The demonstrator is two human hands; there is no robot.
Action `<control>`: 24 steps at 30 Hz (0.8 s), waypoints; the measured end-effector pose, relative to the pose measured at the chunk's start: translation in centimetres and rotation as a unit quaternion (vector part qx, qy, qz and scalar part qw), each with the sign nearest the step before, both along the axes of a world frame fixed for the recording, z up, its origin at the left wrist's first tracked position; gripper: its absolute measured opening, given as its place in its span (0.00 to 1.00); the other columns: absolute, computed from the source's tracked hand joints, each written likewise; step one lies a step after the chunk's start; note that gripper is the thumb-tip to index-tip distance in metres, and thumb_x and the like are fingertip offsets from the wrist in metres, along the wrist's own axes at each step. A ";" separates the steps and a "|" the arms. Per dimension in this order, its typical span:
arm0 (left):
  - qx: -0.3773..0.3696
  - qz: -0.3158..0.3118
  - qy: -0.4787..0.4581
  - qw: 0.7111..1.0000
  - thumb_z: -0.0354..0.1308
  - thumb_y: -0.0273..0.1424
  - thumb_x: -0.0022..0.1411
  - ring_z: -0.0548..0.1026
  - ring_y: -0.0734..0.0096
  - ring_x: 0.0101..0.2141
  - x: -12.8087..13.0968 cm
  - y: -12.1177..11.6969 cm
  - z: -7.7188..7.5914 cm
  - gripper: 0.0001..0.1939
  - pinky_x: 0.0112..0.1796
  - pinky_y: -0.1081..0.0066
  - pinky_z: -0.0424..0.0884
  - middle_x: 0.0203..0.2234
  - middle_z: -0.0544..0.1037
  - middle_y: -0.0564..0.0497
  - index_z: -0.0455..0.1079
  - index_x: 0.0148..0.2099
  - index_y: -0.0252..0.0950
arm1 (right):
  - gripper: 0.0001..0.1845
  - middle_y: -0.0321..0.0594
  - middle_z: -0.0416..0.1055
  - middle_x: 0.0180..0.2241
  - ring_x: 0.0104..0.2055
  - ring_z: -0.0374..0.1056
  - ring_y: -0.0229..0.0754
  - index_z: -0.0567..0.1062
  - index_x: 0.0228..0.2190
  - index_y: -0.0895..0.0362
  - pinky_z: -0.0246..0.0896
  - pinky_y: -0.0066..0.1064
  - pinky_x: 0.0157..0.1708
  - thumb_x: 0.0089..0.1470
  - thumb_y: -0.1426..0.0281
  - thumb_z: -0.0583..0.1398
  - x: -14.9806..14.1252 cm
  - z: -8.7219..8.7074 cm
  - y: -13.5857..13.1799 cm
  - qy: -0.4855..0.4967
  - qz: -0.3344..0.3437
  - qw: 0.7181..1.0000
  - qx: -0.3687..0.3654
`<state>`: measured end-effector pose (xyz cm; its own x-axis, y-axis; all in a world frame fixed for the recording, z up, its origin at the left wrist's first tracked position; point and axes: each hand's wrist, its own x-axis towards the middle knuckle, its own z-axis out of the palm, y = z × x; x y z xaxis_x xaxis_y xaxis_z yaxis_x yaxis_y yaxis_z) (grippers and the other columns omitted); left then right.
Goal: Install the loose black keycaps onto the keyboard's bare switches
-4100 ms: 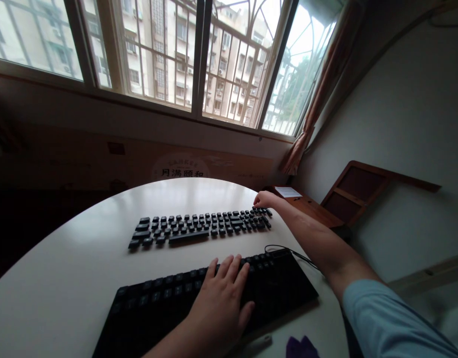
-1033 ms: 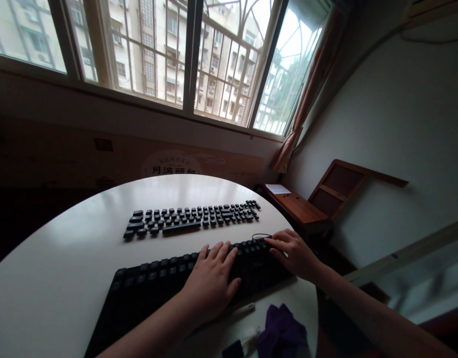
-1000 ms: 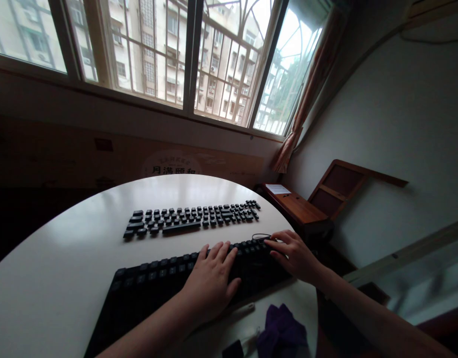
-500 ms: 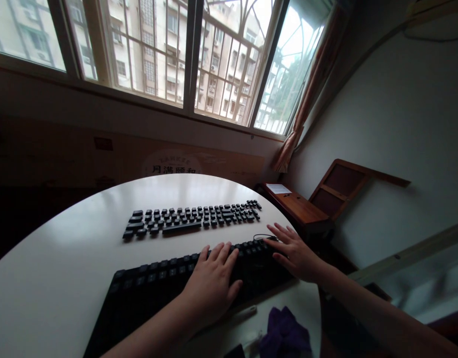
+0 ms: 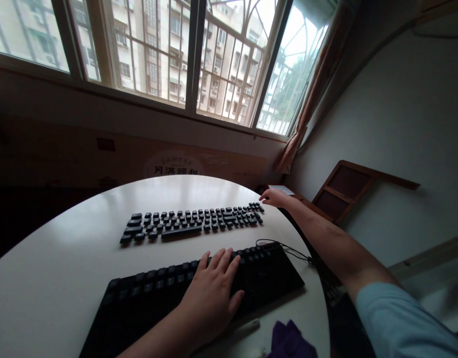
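Keycaps [image 5: 194,222] are lying where exactly, and which hand's closer?

They're sitting on the white table [image 5: 64,248], in rows beyond the keyboard [image 5: 268,279]. That block's long axis is running left to right, with the keyboard slanting roughly alongside it. Right hand [image 5: 275,197] is easily the nearer one: it's hanging at the block's far right end, so the small keycaps there are sitting just beside its fingertips, slightly toward the camera.

Is it pinching anything?

Honestly can't tell. Its fingers are bunching and pointing left, but the tips are showing too small to make out, and I'm not seeing whether they're touching a cap.

And the left?

Left hand [image 5: 216,286] is lying palm down on the keyboard, fingers a bit spread, not gripping anything. From there the keycaps are sitting farther out, past the keyboard's far edge. Cable [image 5: 298,256] is looping off its right corner, btw.
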<state>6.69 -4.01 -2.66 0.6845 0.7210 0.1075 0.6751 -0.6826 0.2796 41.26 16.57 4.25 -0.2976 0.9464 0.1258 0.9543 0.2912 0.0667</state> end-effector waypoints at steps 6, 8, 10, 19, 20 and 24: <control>-0.013 -0.003 -0.008 1.000 0.53 0.44 0.64 0.51 0.48 0.67 -0.1 0.2 -0.3 0.35 0.64 0.43 0.44 0.69 0.52 0.42 0.55 0.70 0.38 | 0.15 0.38 0.80 0.44 0.46 0.75 0.44 0.82 0.44 0.51 0.64 0.26 0.48 0.53 0.71 0.65 -0.5 -1.3 4.0 -0.007 -0.003 0.998 -0.062; -0.021 -0.003 -0.006 1.000 0.53 0.44 0.64 0.51 0.47 0.67 -0.1 0.2 -0.2 0.35 0.64 0.42 0.44 0.69 0.51 0.42 0.55 0.70 0.38 | 0.15 0.37 0.80 0.44 0.47 0.75 0.44 0.82 0.44 0.50 0.64 0.26 0.48 0.53 0.70 0.65 -0.8 -1.7 4.8 -0.009 0.000 0.997 -0.077; -0.030 -0.005 -0.002 1.000 0.52 0.44 0.64 0.50 0.47 0.67 -0.1 0.2 -0.1 0.35 0.64 0.41 0.44 0.69 0.51 0.41 0.54 0.70 0.38 | 0.15 0.38 0.80 0.44 0.46 0.75 0.44 0.82 0.43 0.50 0.64 0.26 0.48 0.53 0.69 0.65 -1.0 -2.2 5.3 -0.010 0.000 0.996 -0.088; -0.032 -0.010 -0.005 0.999 0.53 0.44 0.64 0.49 0.47 0.68 -0.1 0.4 -0.3 0.36 0.64 0.41 0.43 0.69 0.50 0.42 0.53 0.70 0.38 | 0.11 0.40 0.79 0.44 0.46 0.74 0.46 0.81 0.41 0.54 0.66 0.33 0.49 0.57 0.65 0.65 -1.7 -3.2 6.7 -0.026 -0.010 0.993 -0.119; -0.032 -0.010 -0.006 0.999 0.53 0.43 0.64 0.49 0.47 0.68 -0.1 0.4 -0.4 0.36 0.64 0.41 0.43 0.69 0.50 0.42 0.53 0.70 0.38 | 0.11 0.41 0.78 0.45 0.46 0.73 0.45 0.80 0.42 0.56 0.67 0.36 0.50 0.59 0.64 0.63 -1.8 -3.3 6.8 -0.030 -0.011 0.992 -0.125; -0.032 -0.008 -0.010 0.999 0.54 0.43 0.64 0.49 0.47 0.68 -0.1 0.4 -0.3 0.36 0.64 0.41 0.44 0.69 0.50 0.42 0.54 0.70 0.38 | 0.13 0.43 0.72 0.49 0.47 0.71 0.44 0.75 0.46 0.57 0.70 0.41 0.47 0.64 0.62 0.58 -2.3 -3.5 7.1 -0.040 -0.018 0.989 -0.143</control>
<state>6.60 -3.65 -2.99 0.6938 0.7162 0.0753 0.6587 -0.6734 0.3356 38.96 23.66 0.80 -0.2616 0.9497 -0.1721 0.9592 0.2756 0.0626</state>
